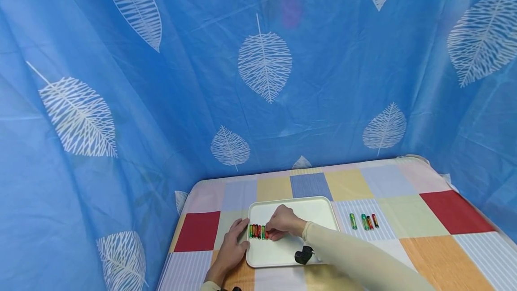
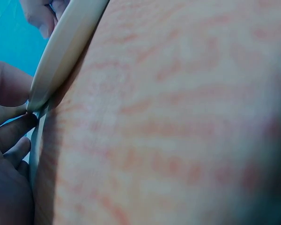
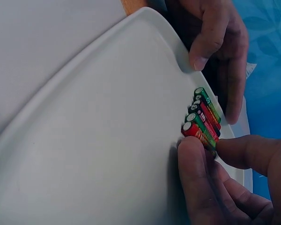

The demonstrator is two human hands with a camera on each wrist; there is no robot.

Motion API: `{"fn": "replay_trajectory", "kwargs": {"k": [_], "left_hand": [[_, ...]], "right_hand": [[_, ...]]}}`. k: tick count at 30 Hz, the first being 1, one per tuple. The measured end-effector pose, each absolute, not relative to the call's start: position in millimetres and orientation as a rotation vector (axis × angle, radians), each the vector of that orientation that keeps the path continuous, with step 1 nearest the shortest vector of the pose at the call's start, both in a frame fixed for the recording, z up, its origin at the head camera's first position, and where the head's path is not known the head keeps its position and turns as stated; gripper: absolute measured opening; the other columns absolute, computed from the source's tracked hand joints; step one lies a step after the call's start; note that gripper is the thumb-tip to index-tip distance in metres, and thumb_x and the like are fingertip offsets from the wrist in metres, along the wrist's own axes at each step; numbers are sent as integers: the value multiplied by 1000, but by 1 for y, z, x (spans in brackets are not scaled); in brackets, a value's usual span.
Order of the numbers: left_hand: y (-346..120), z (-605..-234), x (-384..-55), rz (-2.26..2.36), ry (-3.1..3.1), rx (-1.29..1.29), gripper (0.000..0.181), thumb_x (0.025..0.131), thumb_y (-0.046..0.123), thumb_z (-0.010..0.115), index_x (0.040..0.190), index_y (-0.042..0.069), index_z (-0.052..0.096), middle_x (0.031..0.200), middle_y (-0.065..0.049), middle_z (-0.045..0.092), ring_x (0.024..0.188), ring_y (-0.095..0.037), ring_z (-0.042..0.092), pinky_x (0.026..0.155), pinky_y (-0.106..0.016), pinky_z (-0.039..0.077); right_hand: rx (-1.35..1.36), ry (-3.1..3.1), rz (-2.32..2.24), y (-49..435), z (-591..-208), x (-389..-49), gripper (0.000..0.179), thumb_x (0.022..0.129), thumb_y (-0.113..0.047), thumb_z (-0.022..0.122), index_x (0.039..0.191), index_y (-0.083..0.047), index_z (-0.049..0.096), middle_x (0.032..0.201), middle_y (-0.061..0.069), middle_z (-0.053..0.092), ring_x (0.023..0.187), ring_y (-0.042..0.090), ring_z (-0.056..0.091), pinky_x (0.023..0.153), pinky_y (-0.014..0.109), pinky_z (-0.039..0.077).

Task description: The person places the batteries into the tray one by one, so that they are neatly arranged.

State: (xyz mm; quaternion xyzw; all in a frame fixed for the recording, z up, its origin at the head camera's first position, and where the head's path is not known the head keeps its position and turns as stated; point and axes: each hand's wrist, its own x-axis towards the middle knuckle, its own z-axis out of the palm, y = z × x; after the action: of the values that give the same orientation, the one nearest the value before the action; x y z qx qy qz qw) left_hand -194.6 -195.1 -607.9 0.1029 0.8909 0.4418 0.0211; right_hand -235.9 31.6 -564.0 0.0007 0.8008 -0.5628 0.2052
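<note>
A white tray (image 1: 274, 255) lies on the patchwork cloth. Near its left edge, several red and green batteries (image 3: 205, 110) lie side by side in a row. My right hand (image 1: 284, 220) is over the tray, pinching the red battery (image 3: 193, 129) at the row's right end between thumb and fingers. That battery lies close alongside its green neighbour. My left hand (image 1: 233, 248) rests against the tray's left rim, thumb and fingers spread and touching it. In the left wrist view, fingertips (image 2: 28, 124) meet the underside of the rim (image 2: 61, 56).
To the right of the tray, a green battery (image 1: 353, 221) lies apart on the striped cloth square. Beside it are another green battery (image 1: 365, 222) and two red ones (image 1: 372, 222). A blue curtain (image 1: 282, 125) with white leaf prints hangs around the table.
</note>
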Motion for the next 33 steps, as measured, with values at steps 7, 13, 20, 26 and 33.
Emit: {"fn": "replay_trajectory", "kwargs": {"k": [7,13,20,26,33], "left_hand": [[-196,-610,-196,1376,2760,320,73,87,0,64,159,3,55,169,-32,40,155,-59,38,122,-83,25],[-196,-611,-196,1380,2757,305,73,87,1,65,159,4,56,169,-32,39,155,-59,37,122,-83,24],[-196,-611,-195,1384,2750,301,73,88,1,66,160,5,56,170,-31,39,156,-59,35,122,-83,23],[-196,-610,-194,1389,2753,300,73,87,0,65,159,4,56,169,-31,39,156,-59,35,122,-83,23],[-195,-608,-192,1392,2748,293,72,87,0,64,159,4,56,170,-31,39,157,-59,34,121,-85,21]], "right_hand": [[-2,2185,-1604,35,-566,-238,7,86,1,78,80,4,78,69,15,77,49,8,67,56,27,63],[-18,2140,-1609,38,-566,-238,6,87,-1,78,84,4,80,71,16,78,52,10,70,59,28,65],[-38,2073,-1638,43,-568,-238,8,89,-1,77,88,6,81,73,15,78,55,11,71,62,29,66],[-54,1990,-1691,51,-569,-238,10,91,1,76,92,10,79,75,17,78,59,13,73,65,31,67],[-85,1969,-1688,72,-567,-237,16,93,-3,76,99,12,79,80,16,78,64,13,74,67,30,67]]}}
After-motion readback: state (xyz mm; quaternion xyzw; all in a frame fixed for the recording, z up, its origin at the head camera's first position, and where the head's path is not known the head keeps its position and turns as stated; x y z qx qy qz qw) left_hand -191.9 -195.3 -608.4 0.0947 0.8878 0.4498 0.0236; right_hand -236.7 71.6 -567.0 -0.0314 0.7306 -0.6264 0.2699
